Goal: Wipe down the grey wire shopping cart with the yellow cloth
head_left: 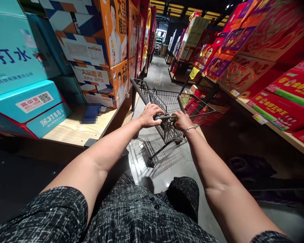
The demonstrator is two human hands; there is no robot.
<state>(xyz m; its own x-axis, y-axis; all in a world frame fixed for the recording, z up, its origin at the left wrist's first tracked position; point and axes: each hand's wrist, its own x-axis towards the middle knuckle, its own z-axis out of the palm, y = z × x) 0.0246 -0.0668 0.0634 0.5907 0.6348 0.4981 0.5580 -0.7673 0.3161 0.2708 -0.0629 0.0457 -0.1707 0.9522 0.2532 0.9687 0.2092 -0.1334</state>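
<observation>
Ahead of me stands a black wire shopping cart (192,101), turned at an angle in the aisle. My left hand (151,114) is closed on its push bar (168,118), thumb along the near side. On the right end of the same bar, my right hand (181,120) is wrapped round it, with a bracelet at the wrist. Between the two hands a short stretch of dark bar shows. Through the basket mesh the floor is visible. One black caster wheel (150,162) shows below the cart on the near side.
A wooden shelf (66,133) at left bears turquoise cartons (44,116) and orange-and-white boxes (119,81). Red gift boxes (281,108) line the right shelf (276,130), close to the cart. The grey tiled floor (158,67) runs on between displays.
</observation>
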